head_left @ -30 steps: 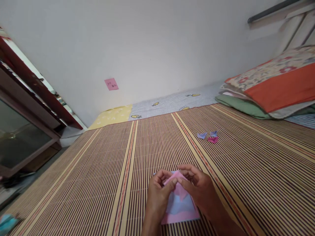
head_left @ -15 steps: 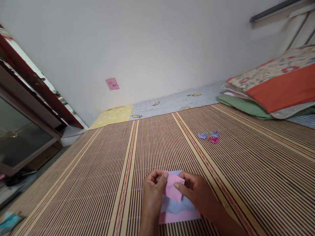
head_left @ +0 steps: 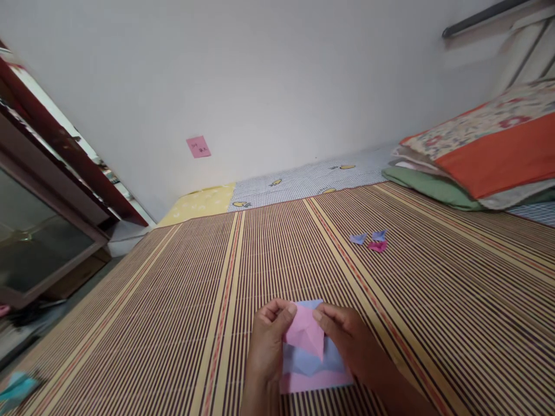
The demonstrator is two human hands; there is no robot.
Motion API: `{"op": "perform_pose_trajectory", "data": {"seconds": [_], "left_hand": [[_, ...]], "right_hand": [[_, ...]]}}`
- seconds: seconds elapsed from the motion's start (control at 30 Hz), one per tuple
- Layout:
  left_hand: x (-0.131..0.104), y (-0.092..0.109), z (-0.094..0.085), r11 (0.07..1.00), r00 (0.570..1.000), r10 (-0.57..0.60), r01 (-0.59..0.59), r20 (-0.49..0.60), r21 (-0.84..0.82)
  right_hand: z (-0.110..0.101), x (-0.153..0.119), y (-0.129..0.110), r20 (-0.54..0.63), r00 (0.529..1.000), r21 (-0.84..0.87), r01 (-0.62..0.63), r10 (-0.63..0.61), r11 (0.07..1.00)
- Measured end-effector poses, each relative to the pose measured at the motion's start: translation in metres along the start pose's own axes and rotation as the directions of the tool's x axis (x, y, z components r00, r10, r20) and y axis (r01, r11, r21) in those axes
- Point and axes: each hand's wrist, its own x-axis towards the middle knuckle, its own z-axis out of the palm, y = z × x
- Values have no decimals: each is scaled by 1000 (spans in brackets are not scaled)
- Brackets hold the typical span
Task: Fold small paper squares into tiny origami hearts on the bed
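A small pink sheet of origami paper (head_left: 306, 330), creased and pointed at its lower end, is held up between my two hands. My left hand (head_left: 269, 330) pinches its upper left corner between thumb and fingers. At the upper right edge, my right hand (head_left: 342, 329) grips it the same way. Below the held paper lie blue and pink paper sheets (head_left: 318, 381) on the striped mat, partly covered by it and by my hands.
Three small folded papers, two blue and one magenta (head_left: 377, 247), lie on the striped mat (head_left: 186, 300) farther right. Folded bedding (head_left: 498, 156) is stacked at the right. A pink note (head_left: 198, 147) sticks to the wall. Teal paper (head_left: 17, 390) lies at the lower left.
My right thumb has shifted from the middle of the pink paper up to its upper right edge. The paper has turned slightly, its lower point now a little farther right.
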Motion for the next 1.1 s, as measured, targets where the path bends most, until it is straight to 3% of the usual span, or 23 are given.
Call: {"op": "perform_pose_trajectory", "data": {"seconds": [0.17,0.23,0.43,0.57,0.67,0.8,0.93,1.1], "left_hand": [[-2,2,-1,992,997,-20,10,72,128],[-1,0,-1,982,993,-24,2,112,190],[2,-2,-4,990,988,18,-38,152,132],[0,2,-3,962,988,38,-76,147,262],[-1,2,2,969,992,22,-52,126,243],[-4,2,8,961,991,90,-113,99,254],[-7,3,10,960,989,124,-141,85,240],[-5,5,6,969,982,109,-139,155,203]], "right_hand": [[2,2,0,54,997,-78,54,-50,996],[3,2,2,26,999,-69,33,-31,997],[0,4,10,-62,996,193,-50,63,980],[-4,7,14,-179,981,152,-53,81,987],[-5,8,15,-215,976,76,-24,40,997],[-3,6,16,-235,972,60,-7,21,998],[-3,7,16,-229,971,107,-50,74,993],[-5,8,15,-191,970,259,-99,151,961]]}}
